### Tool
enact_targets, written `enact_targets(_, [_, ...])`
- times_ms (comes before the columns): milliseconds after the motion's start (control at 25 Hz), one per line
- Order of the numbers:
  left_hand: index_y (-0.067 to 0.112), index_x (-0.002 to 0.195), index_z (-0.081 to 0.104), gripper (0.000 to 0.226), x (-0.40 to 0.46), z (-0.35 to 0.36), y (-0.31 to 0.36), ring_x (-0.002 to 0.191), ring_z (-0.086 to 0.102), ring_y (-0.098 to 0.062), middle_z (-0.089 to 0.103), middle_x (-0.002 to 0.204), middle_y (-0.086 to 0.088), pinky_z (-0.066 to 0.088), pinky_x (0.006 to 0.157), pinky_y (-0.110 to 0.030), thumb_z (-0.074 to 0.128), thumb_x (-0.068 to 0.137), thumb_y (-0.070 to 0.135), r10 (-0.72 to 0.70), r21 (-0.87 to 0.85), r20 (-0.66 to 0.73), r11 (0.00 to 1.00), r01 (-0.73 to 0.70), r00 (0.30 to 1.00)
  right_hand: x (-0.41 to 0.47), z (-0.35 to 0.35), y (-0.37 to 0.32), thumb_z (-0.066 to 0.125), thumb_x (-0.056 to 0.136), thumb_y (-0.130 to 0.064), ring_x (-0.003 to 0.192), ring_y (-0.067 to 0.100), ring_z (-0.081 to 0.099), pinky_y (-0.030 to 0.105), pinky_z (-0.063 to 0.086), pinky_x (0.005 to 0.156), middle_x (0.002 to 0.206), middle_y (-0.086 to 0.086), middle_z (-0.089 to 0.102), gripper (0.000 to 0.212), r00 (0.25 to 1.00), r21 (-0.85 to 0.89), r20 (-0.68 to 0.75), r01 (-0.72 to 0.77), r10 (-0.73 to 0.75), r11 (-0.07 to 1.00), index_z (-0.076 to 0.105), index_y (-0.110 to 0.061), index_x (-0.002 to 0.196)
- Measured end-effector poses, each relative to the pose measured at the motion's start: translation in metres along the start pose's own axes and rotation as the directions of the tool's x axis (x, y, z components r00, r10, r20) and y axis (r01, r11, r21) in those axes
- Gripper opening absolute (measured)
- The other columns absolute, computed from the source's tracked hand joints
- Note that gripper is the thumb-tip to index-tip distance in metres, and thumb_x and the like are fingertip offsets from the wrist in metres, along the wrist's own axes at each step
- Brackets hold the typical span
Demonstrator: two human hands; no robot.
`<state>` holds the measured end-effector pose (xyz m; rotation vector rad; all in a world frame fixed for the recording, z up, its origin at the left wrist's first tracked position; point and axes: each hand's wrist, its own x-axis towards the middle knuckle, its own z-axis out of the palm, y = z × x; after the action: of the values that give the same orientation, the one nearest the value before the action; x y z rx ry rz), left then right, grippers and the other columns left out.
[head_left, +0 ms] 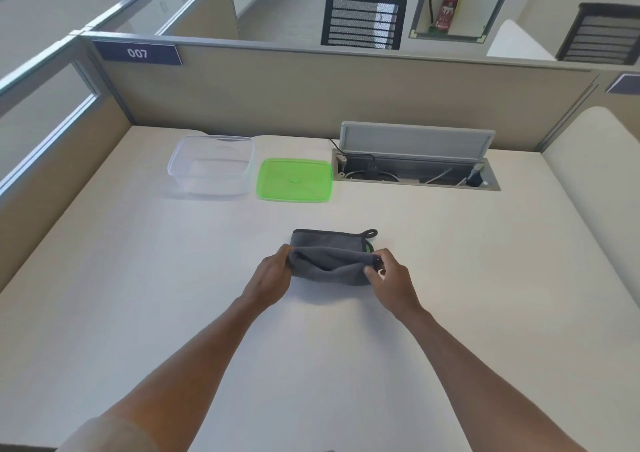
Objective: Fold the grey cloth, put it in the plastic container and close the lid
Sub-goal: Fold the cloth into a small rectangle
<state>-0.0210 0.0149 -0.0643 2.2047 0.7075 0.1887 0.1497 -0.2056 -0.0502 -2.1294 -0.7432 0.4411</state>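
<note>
One soft grey microfibre cloth (330, 259) with a hanging loop lies partly folded mid-desk, its near edge pinched at each end by the left hand (273, 278) and right hand (391, 280). Behind sit one clear rectangular plastic container (211, 165), empty, and one green plastic lid (294, 180) just beside it on the white desk (138, 278).

Container (211, 164) sat at counter (138, 278) rear, lid (295, 180) just right of it; cloth (330, 257) lay nearer, between both hands.

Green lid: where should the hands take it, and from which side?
Take the green lid by its near long edge, reaching from the front. It lies flat on the desk, with the clear container close on its left and the cable tray on its right.
</note>
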Motion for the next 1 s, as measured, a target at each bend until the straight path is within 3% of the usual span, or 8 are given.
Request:
enact_targets(160, [0.025,0.081,0.04,0.016,0.02,-0.001,0.006,0.065,0.048,-0.016,0.062,0.079,0.0,0.04,0.058,-0.033,0.033,0.095,0.025,-0.102,-0.06,-0.038,0.993,0.1,0.994,0.022,0.003,-0.006,0.053,0.095,-0.026,0.079,0.017,0.062,0.028,0.046,0.063,0.084,-0.006,0.067,0.006,0.996,0.045,-0.052,-0.075,0.078,0.996,0.051,-0.025,0.101])
enact_targets(280, [0.028,0.081,0.043,0.015,0.033,-0.001,0.01,0.069,0.053,-0.009,0.06,0.079,0.007,0.038,0.056,-0.028,0.037,0.095,0.028,-0.139,-0.038,-0.089,0.99,0.136,0.986,0.039,0.007,-0.012,0.049,0.097,-0.029,0.089,0.022,0.062,0.037,0.052,0.075,0.097,-0.002,0.069,0.013,0.989,0.029,-0.072,-0.125,0.127,0.992,0.053,-0.022,0.108])
enact_targets(640, [0.017,0.069,0.044,0.028,0.068,0.007,0.017,0.073,0.052,-0.029,0.055,0.071,-0.003,0.032,0.057,-0.034,0.041,0.094,0.03,-0.376,-0.002,-0.155,0.925,0.38,0.914,0.083,0.017,-0.017,0.048,0.096,-0.033,0.092,0.03,0.062,0.041,0.052,0.079,0.094,0.0,0.065,0.017,0.953,-0.059,-0.094,-0.293,0.287,0.954,0.056,-0.019,0.102])
enact_targets(800, [0.014,0.087,0.051,0.023,0.07,0.014,0.031,0.08,0.054,-0.032,0.061,0.091,-0.009,0.038,0.064,-0.036,0.042,0.096,0.032,-0.435,0.035,-0.247,0.889,0.456,0.866,0.084,0.023,-0.015,0.048,0.096,-0.034,0.087,0.031,0.063,0.038,0.052,0.073,0.091,0.003,0.065,0.019,0.946,-0.203,-0.114,-0.322,0.304,0.925,0.054,-0.017,0.102])
enact_targets(840, [0.015,0.094,0.052,0.016,0.068,0.015,0.035,0.086,0.055,-0.032,0.06,0.097,-0.008,0.041,0.068,-0.038,0.045,0.095,0.029,-0.376,0.062,-0.331,0.907,0.417,0.866,0.085,0.024,-0.015,0.048,0.096,-0.033,0.085,0.032,0.063,0.038,0.051,0.072,0.091,0.004,0.066,0.019,0.948,-0.235,-0.123,-0.315,0.293,0.92,0.053,-0.016,0.102])
enact_targets(920, [0.019,0.104,0.052,0.012,0.06,0.019,0.041,0.093,0.054,-0.029,0.056,0.103,-0.004,0.045,0.076,-0.042,0.05,0.093,0.024,0.0,0.259,-0.44,0.958,0.127,0.898,0.086,0.025,-0.016,0.048,0.096,-0.033,0.085,0.033,0.063,0.039,0.051,0.071,0.093,0.006,0.067,0.018,0.955,-0.288,-0.132,-0.295,0.267,0.911,0.051,-0.016,0.101])
enact_targets(1000, [0.022,0.114,0.053,0.023,0.05,0.031,0.04,0.108,0.053,-0.027,0.054,0.119,-0.001,0.044,0.09,-0.044,0.054,0.091,0.025,0.445,0.471,-0.225,0.828,-0.303,0.867,0.086,0.024,-0.016,0.047,0.096,-0.033,0.085,0.035,0.063,0.039,0.051,0.07,0.094,0.007,0.067,0.019,0.963,-0.338,-0.134,-0.268,0.236,0.902,0.05,-0.015,0.102])
